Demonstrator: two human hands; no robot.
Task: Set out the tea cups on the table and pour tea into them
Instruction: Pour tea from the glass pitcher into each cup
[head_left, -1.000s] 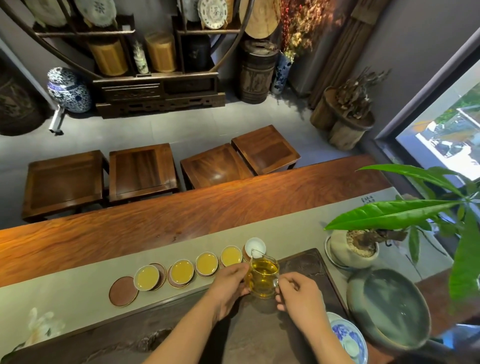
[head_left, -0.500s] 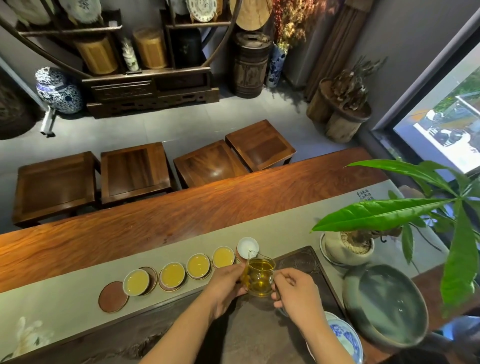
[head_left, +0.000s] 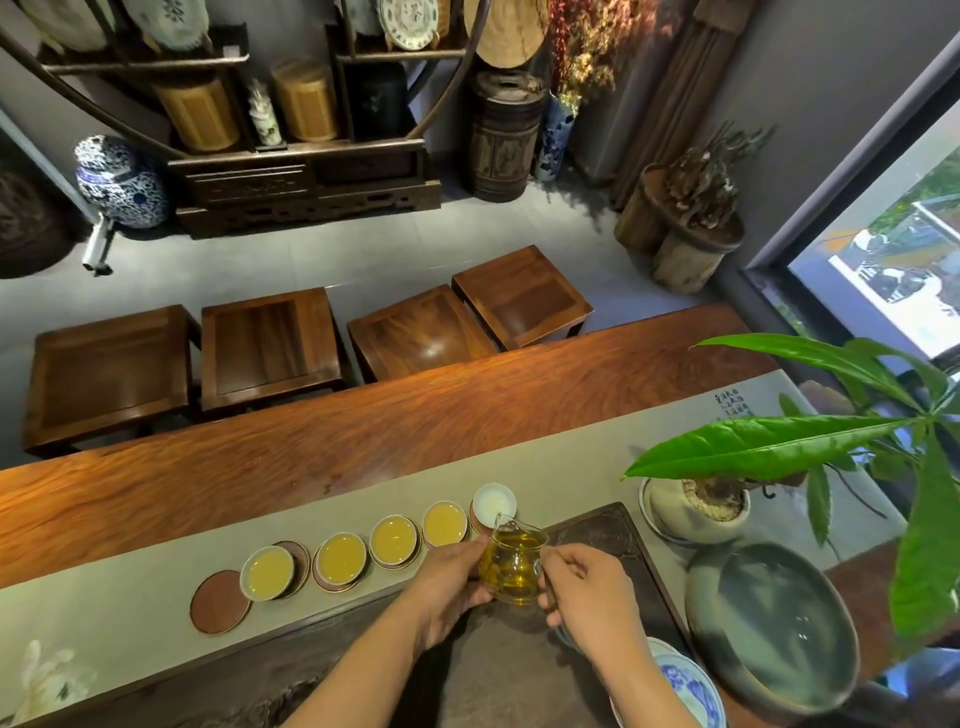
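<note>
Tea pitcher (head_left: 514, 566) of clear glass, part full of amber tea, is held in both hands low in the frame, just right of centre.

Left hand (head_left: 449, 584) wraps its fingers against the pitcher's left side; right hand (head_left: 587, 597) pinches the handle on the right, so both are closed on it. Its spout points up-frame at an empty white cup (head_left: 494, 504), the rightmost of a row. Left of that cup stand four filled cups (head_left: 395, 540) on brown coasters, running down toward lower left along a grey runner (head_left: 130, 587), with one bare coaster (head_left: 218, 608) at the end. Under the hands lies a dark tea tray (head_left: 613, 530) on the wooden worktop (head_left: 311, 452). A grey-green bowl (head_left: 769, 623) and potted plant (head_left: 698, 506) sit at right.
</note>
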